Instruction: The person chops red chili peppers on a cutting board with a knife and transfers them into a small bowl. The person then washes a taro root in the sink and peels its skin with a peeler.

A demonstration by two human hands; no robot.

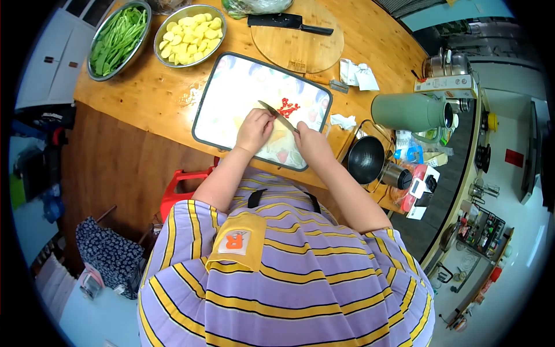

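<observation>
A white cutting board (222,110) with a dark rim and faint printed patterns lies on the wooden table. My right hand (314,144) is wrapped round the handle of a kitchen knife (280,117), whose blade points up and left across the board. Close to the blade tip, my left hand (254,130) rests on the board with its fingers curled together. Whatever is under those fingers is hidden. Small chopped red pepper pieces (288,108) sit in a loose pile just beyond the blade. Pale pieces too indistinct to name lie between my hands.
Along the far edge stand a bowl of cut potatoes (192,38) and a bowl of green vegetables (118,40). A black cleaver (274,21) lies on a round wooden board (312,49). To the right are a green thermos (410,110), a black pan (365,160) and crumpled tissues (358,75).
</observation>
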